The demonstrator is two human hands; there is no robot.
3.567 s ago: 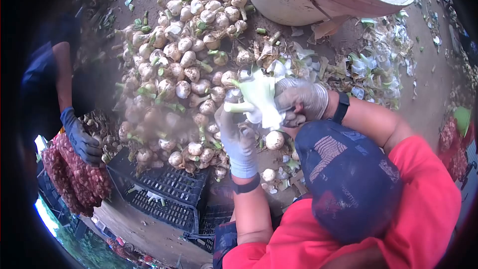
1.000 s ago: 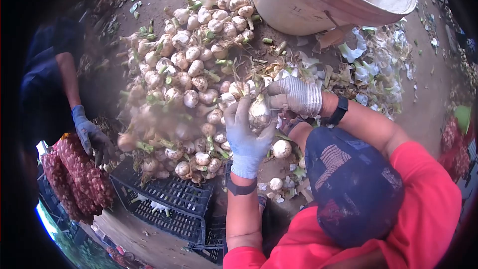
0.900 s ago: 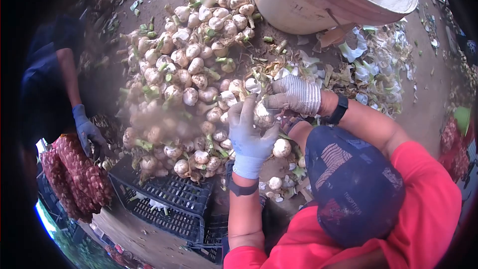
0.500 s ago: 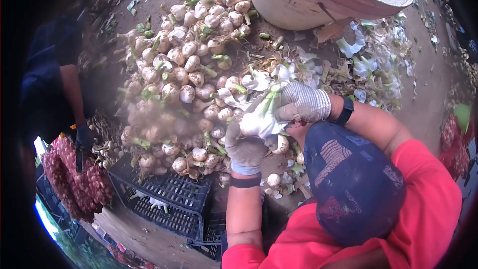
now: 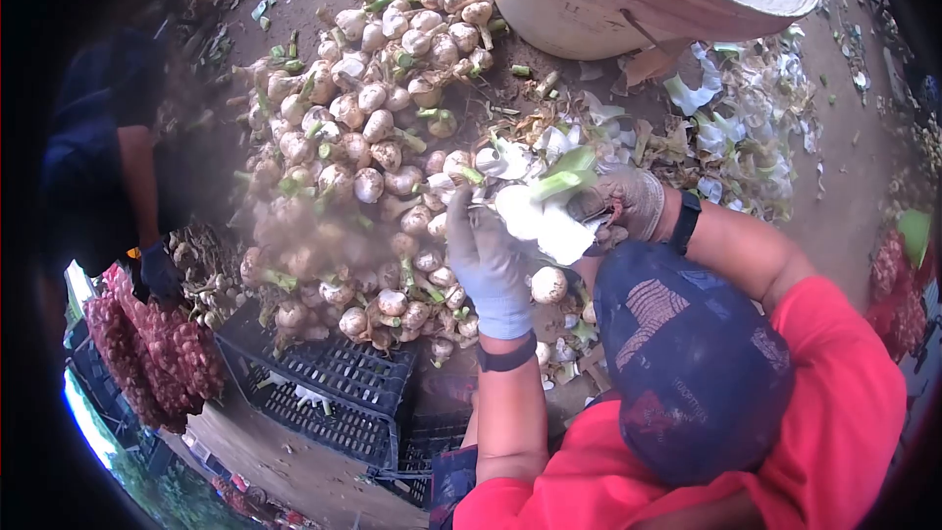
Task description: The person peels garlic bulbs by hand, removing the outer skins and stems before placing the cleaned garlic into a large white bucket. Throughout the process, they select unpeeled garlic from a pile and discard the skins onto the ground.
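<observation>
My left hand, in a pale work glove, is around the near left side of a white garlic bulb; part of its grip is hidden. Opposite it, my right hand, in a soiled striped glove, has its fingers curled at loose white garlic skin beside the bulb. A pale green stalk points up and right from the bulb. Left of my hands lies a large heap of garlic bulbs with cut stalks and dirt on them. A single bulb sits just below my hands.
A large white tub stands at the top. Peeled skins litter the ground to the right. Black crates are at lower left. A co-worker's gloved hand is by red mesh sacks. A cap covers the lower right.
My right hand has turned over, showing its palm side, and skin has come away from the bulb. My left hand has shifted up with straighter fingers. The co-worker's hand has moved slightly.
</observation>
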